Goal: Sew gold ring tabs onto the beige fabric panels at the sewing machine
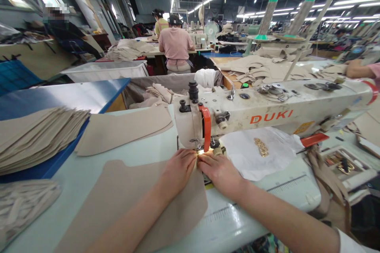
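A white sewing machine (231, 106) marked DUKI stands in front of me, its lamp lit by the needle. Under its head, my left hand (182, 165) lies on a flat beige fabric panel (130, 193), fingers pressed together on the edge close to the needle. My right hand (219, 170) meets it from the other side, fingertips pinched closed just below the presser foot. Whatever sits between the right fingertips is hidden. Several gold metal pieces (261, 147) rest on a white cloth (237, 154) right of the needle.
Cut beige panels (124, 128) lie behind the left hand, with a thick stack (38, 134) on the blue table farther left. At the right is a tray (356, 170) of small metal parts. A person in pink (175, 45) sits ahead, facing away.
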`<state>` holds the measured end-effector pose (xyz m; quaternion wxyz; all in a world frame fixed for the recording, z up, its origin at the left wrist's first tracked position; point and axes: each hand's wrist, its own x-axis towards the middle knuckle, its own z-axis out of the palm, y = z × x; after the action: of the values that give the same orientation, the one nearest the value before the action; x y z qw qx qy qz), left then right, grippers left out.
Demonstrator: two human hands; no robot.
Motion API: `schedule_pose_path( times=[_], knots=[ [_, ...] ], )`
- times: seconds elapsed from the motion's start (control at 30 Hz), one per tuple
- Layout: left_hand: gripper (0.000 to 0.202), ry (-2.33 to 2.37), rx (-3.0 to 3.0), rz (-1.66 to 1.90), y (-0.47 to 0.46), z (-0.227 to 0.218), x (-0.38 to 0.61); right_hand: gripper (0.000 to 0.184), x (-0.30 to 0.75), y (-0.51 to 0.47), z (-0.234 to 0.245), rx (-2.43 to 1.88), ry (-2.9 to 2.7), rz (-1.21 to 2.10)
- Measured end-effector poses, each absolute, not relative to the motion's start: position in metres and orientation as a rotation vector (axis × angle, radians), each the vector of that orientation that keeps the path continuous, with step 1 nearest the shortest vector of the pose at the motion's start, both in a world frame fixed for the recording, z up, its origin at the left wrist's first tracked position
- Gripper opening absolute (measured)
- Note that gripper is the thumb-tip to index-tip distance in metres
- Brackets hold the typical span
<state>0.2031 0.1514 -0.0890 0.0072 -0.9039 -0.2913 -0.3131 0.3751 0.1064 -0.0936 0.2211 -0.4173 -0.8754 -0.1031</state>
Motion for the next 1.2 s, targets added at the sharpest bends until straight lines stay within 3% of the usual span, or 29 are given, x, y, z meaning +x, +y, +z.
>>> schedule_pose_path(
  times=[0.53, 1.2],
  knots=[
    [0.023, -0.928, -2.811, -0.960, 0.152, -0.088, 0.202, 0.007, 0.374, 0.108, -0.096, -1.174, -2.423, -0.314],
    [0.036, -0.842, -2.748, -0.607, 0.144, -0.103, 0.188, 0.011, 0.377, 0.103, -0.091, -1.059, -2.454, -0.311]
  ],
)
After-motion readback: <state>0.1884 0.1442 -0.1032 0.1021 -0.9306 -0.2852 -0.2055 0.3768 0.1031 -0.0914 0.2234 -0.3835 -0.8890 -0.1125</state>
